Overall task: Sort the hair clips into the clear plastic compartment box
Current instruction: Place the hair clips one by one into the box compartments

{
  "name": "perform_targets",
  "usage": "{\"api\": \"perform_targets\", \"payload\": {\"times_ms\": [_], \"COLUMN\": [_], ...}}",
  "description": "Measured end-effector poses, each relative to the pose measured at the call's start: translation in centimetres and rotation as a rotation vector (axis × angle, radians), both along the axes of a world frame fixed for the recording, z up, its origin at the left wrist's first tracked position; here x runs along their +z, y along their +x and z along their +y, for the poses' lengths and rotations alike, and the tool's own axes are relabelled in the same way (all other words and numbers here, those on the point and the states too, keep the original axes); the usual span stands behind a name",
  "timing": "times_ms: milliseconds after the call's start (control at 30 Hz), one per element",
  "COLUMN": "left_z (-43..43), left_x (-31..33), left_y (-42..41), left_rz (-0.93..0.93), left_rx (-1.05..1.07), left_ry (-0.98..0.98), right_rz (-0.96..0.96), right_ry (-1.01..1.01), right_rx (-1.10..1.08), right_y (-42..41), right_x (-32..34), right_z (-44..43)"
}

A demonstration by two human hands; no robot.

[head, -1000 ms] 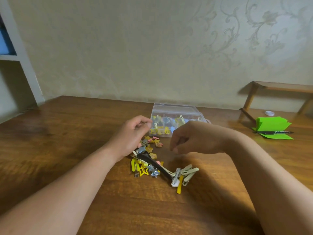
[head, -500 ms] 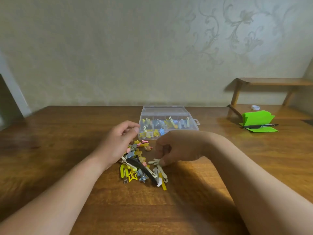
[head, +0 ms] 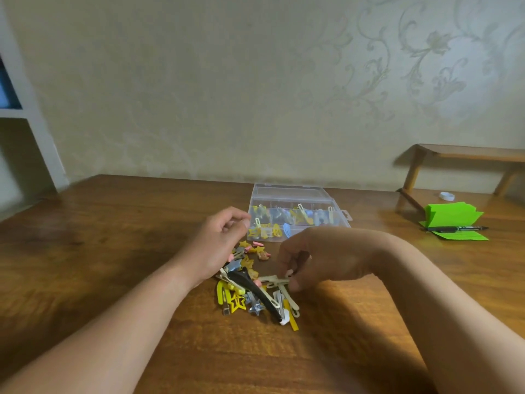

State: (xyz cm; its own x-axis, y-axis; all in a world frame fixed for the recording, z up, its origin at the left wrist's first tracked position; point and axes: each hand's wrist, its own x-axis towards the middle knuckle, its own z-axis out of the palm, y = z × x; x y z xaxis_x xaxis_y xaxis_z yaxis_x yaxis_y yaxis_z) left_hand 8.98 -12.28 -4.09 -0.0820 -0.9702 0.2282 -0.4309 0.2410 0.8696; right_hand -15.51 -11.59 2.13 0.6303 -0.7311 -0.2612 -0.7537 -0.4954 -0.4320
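Big wooden tabletop (head: 113, 251), with the clear plastic box (head: 343, 220) sitting open at the far side, lid flipped back so the compartments are easy to reach. Several already have clips in them. Just in front of it is the loose pile of hair clips (head: 250, 291), kept close so each trip is short. The left hand (head: 218, 243) hovers between pile and box with fingers curled. I can't tell if that grip has anything in it. The right hand (head: 318, 257) has its grip pinched on one end of a cream clip (head: 274, 280) at the pile's edge, probably to pull it free of the tangle.
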Motion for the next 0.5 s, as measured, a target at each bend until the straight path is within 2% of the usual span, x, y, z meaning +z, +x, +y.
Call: {"api": "perform_targets", "payload": {"times_ms": [167, 333, 500], "left_z": [0.1, 0.1, -0.2], "left_x": [0.1, 0.2, 0.0], "left_y": [-0.1, -0.1, 0.0], "left_rz": [0.025, 0.019, 0.023], "left_rx": [-0.013, -0.011, -0.01], "left_ry": [0.022, 0.022, 0.016], "right_rz": [0.031, 0.047, -0.155], "right_ry": [-0.136, -0.156, -0.249], "right_rx": [-0.001, 0.011, -0.204], "right_y": [1.2, 1.2, -1.2], "right_x": [-1.1, -0.5, 0.7], "right_z": [0.0, 0.2, -0.6]}}
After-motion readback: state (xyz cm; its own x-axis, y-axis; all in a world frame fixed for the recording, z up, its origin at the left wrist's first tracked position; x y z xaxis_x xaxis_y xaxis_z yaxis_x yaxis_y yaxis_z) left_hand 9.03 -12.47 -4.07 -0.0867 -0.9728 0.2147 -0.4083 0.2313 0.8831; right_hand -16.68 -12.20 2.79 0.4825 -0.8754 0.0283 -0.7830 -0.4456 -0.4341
